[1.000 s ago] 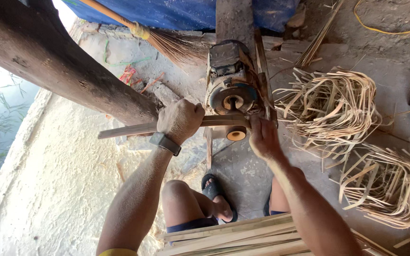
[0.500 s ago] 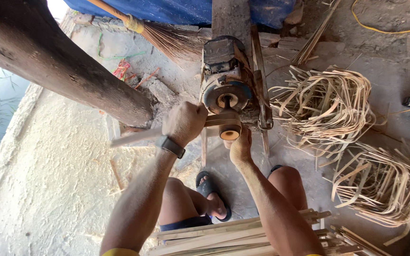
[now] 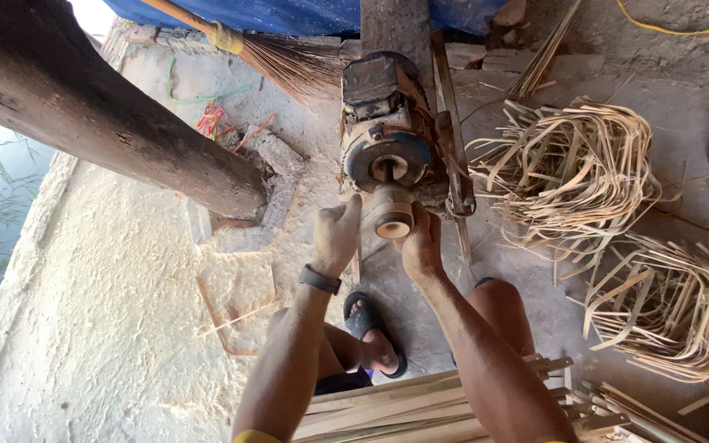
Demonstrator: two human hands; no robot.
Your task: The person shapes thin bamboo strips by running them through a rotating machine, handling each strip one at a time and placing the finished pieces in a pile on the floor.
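A thick wooden beam (image 3: 108, 123) is slanting over the sawdust-covered floor (image 3: 100, 312) at the left edge. The left hand (image 3: 336, 238) is being pressed, fingers curled, against the left side of the pale roller (image 3: 391, 212) of the motor machine (image 3: 395, 139); the right hand (image 3: 422, 244) is being cupped under it. Fingers could be caught if the roller spins. Curled bamboo strips (image 3: 572, 168) are piled near the right edge.
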